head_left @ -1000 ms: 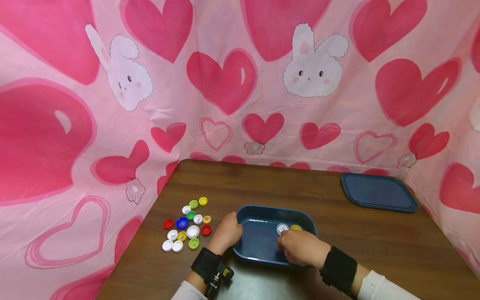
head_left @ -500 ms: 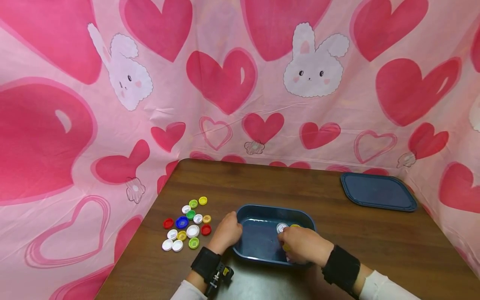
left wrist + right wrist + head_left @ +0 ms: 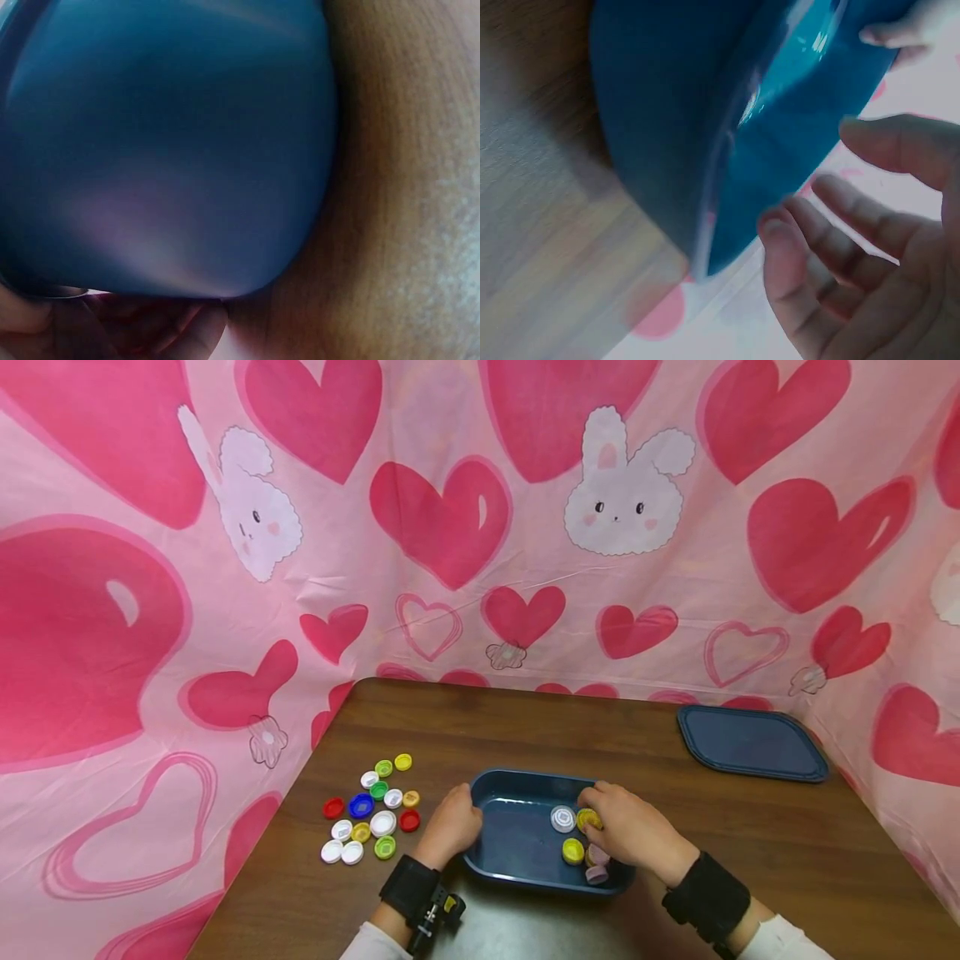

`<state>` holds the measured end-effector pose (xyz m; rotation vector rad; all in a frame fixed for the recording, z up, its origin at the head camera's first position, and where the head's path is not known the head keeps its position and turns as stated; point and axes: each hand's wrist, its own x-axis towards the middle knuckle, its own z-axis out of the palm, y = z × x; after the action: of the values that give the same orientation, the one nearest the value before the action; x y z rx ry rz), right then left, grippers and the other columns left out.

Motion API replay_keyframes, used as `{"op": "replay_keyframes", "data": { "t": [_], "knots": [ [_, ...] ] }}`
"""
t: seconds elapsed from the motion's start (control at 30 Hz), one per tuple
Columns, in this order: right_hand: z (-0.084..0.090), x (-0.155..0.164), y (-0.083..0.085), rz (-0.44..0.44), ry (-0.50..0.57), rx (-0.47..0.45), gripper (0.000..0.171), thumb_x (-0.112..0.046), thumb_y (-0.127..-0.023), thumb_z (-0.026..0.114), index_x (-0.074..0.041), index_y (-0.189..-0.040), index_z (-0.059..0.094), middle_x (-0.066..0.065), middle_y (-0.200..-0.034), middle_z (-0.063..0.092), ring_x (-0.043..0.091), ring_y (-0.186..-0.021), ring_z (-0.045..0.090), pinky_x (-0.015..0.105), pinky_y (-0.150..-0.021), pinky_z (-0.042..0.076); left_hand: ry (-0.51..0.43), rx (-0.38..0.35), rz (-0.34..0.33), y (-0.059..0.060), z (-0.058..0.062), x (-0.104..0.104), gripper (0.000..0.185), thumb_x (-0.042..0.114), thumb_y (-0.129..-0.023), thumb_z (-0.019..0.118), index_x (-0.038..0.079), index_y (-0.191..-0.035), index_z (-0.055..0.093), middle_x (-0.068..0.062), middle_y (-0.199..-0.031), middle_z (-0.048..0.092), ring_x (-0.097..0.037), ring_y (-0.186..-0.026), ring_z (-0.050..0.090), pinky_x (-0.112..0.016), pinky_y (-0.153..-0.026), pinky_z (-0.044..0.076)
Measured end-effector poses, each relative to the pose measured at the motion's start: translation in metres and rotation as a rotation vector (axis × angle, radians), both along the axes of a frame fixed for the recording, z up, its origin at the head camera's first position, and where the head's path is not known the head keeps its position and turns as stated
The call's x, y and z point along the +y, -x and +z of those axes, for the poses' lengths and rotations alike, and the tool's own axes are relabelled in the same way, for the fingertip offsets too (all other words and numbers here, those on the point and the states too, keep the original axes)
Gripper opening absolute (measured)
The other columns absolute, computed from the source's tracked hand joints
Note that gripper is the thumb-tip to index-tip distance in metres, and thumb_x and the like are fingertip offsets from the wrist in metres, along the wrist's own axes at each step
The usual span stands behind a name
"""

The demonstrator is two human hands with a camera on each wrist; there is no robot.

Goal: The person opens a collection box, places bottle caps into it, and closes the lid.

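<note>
A dark blue rectangular tub stands on the table, holding several bottle caps. My left hand grips its left rim, the thumb over the edge and the fingers against the outside wall. Over the tub's right end is my right hand, thumb and fingers parted with nothing between them in the right wrist view. Its fingertips overlap a yellow cap in the head view. Beside that lies a white cap. Nearer the front are another yellow cap and pale pink caps, partly stacked.
Left of the tub, several loose caps lie spread on the brown table, among them a blue cap and a red cap. A flat dark blue lid sits at the back right. Pink heart-print cloth hangs behind the table.
My right hand has moved back and to the right inside the tub, and its fingers have spread. Front yellow and pale pink caps have come into sight. The left hand keeps its grip.
</note>
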<state>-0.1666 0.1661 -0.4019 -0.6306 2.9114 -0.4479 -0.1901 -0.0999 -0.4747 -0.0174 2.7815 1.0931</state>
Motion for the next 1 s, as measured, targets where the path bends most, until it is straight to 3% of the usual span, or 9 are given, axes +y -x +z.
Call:
{"op": "replay_keyframes", "data": {
  "t": [0.17, 0.3, 0.53, 0.87, 1.0],
  "knots": [
    [-0.006, 0.012, 0.002, -0.121, 0.029, 0.087, 0.039, -0.019, -0.087, 0.078, -0.003, -0.120, 0.065, 0.010, -0.107, 0.061, 0.021, -0.091, 0.060, 0.044, -0.083, 0.056, -0.005, -0.008, -0.002, 0.000, 0.000, 0.000, 0.048, 0.008, -0.097, 0.056, -0.014, -0.138, 0.047, -0.028, -0.135, 0.055, -0.041, -0.122, 0.056, -0.058, -0.109, 0.041],
    [-0.015, 0.020, 0.004, -0.207, 0.046, 0.088, 0.049, -0.021, -0.087, 0.078, 0.000, -0.127, 0.060, 0.014, -0.111, 0.060, 0.026, -0.096, 0.061, 0.049, -0.086, 0.056, -0.010, -0.010, -0.004, 0.000, 0.000, 0.001, 0.049, 0.009, -0.097, 0.056, -0.014, -0.139, 0.046, -0.028, -0.135, 0.055, -0.041, -0.122, 0.055, -0.058, -0.109, 0.041],
    [-0.026, 0.026, 0.004, -0.300, 0.054, 0.030, 0.059, -0.022, -0.087, 0.077, 0.005, -0.134, 0.053, 0.022, -0.117, 0.059, 0.035, -0.102, 0.062, 0.056, -0.090, 0.053, 0.015, 0.027, -0.003, 0.000, 0.000, 0.000, 0.046, 0.007, -0.095, 0.057, -0.015, -0.134, 0.049, -0.028, -0.129, 0.057, -0.042, -0.118, 0.057, -0.058, -0.107, 0.043],
    [-0.041, 0.026, 0.007, -0.367, 0.064, -0.061, 0.066, -0.022, -0.090, 0.073, 0.011, -0.140, 0.043, 0.031, -0.128, 0.055, 0.044, -0.110, 0.061, 0.061, -0.093, 0.051, -0.015, -0.052, 0.022, -0.001, 0.003, 0.001, 0.050, 0.009, -0.097, 0.057, -0.013, -0.141, 0.045, -0.027, -0.137, 0.053, -0.041, -0.121, 0.055, -0.059, -0.107, 0.042],
    [-0.046, 0.026, 0.008, -0.386, 0.062, -0.104, 0.066, -0.022, -0.094, 0.069, 0.011, -0.143, 0.040, 0.034, -0.135, 0.053, 0.047, -0.116, 0.059, 0.062, -0.096, 0.048, -0.015, -0.053, 0.022, -0.001, 0.004, 0.002, 0.051, 0.008, -0.097, 0.057, -0.013, -0.141, 0.044, -0.027, -0.137, 0.053, -0.041, -0.122, 0.055, -0.060, -0.107, 0.042]
  ]
}}
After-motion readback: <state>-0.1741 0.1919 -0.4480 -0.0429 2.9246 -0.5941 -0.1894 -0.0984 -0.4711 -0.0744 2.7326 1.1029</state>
